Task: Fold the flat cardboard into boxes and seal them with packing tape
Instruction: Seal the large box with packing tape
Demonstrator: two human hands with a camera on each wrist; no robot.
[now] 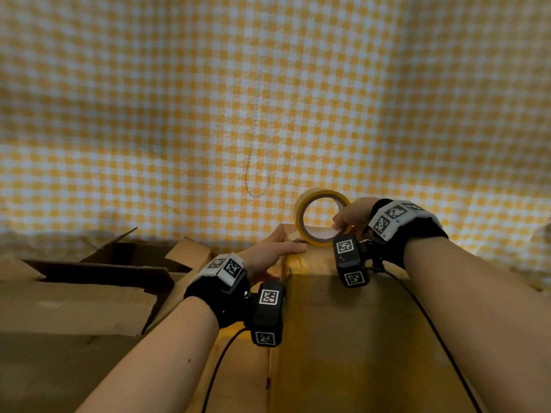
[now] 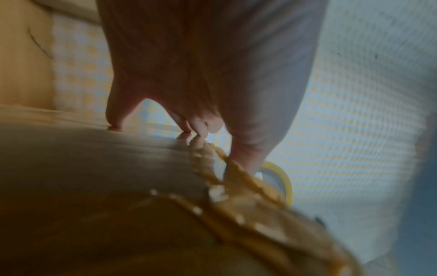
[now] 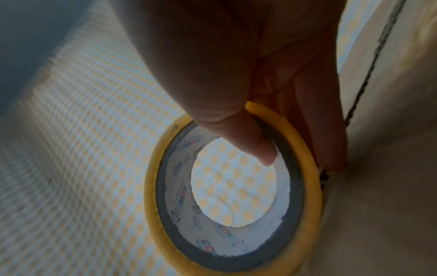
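A folded cardboard box (image 1: pixel 343 323) stands before me, its top seam running away from me. A yellowish roll of packing tape (image 1: pixel 320 217) stands on edge at the box's far end. My right hand (image 1: pixel 348 217) grips the roll, thumb inside the core (image 3: pixel 250 138) and fingers outside the roll (image 3: pixel 314 130). My left hand (image 1: pixel 277 251) lies flat with straight fingers on the box's far left top edge, just left of the roll. In the left wrist view its fingertips (image 2: pixel 198 128) press on the cardboard (image 2: pixel 94 158), with crinkled glossy tape (image 2: pixel 236 186) and the roll (image 2: pixel 283 183) beyond.
Other cardboard boxes with loose open flaps (image 1: pixel 98 263) lie to the left. A yellow-and-white checked cloth (image 1: pixel 268 99) covers the surface beyond. Black cables (image 1: pixel 441 347) run from the wrist cameras over the box.
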